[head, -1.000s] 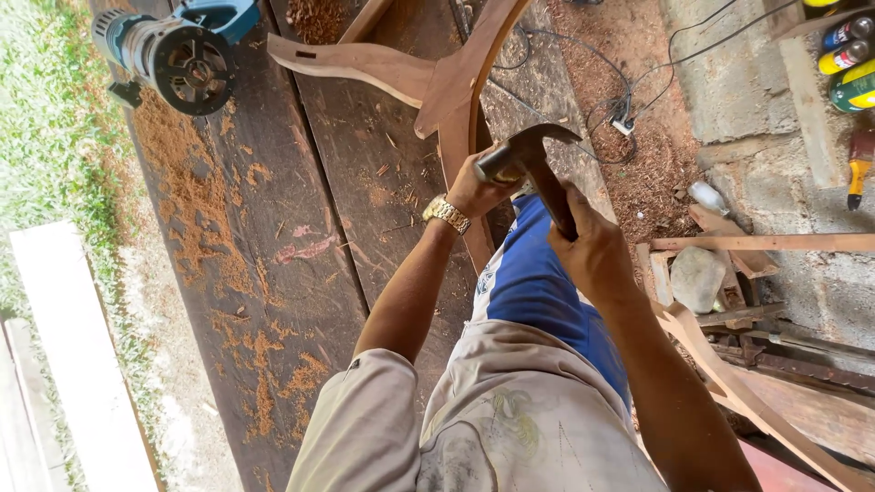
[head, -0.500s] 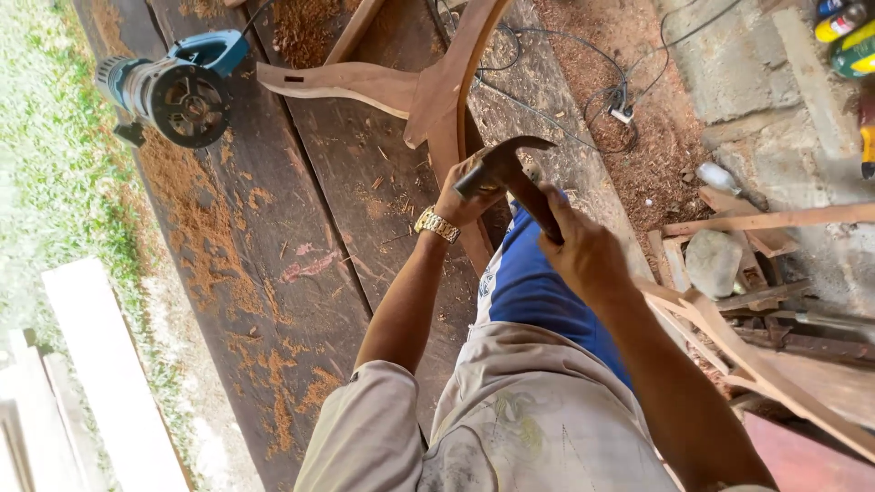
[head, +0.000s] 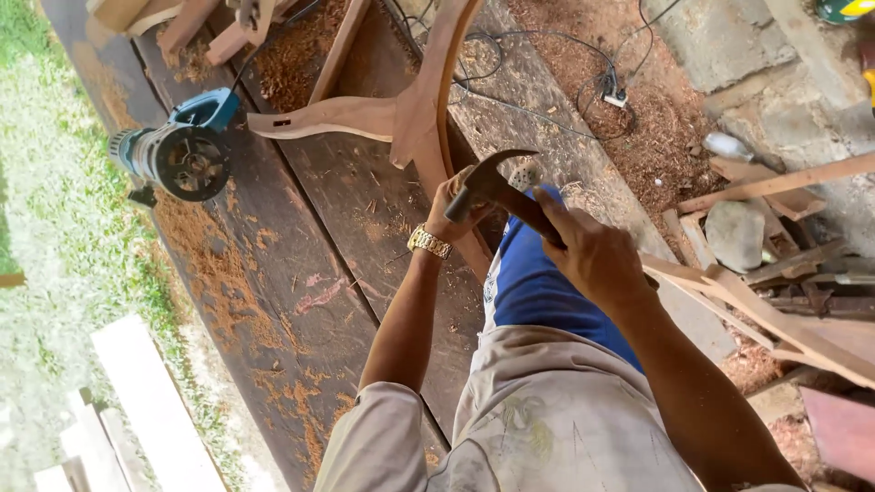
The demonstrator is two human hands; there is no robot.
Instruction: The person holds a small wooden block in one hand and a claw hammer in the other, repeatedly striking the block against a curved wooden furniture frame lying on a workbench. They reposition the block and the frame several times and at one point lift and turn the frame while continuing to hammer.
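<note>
- The right hand (head: 597, 260) has its grip closed around the handle of a claw hammer (head: 497, 191), whose metal head sits just above the left hand.
- The left hand (head: 456, 211), gold watch (head: 428, 242) on the wrist, grips the curved wooden frame piece (head: 428, 100) lying on the dark plank worktop (head: 301, 273).
- A blue power router (head: 178, 155) rests in sawdust to the left, well apart.

One package only: a green and yellow container (head: 846, 9), cut off at the top right corner, lying on the grey concrete floor (head: 729, 55). No labels legible, no signs, no screens.
</note>
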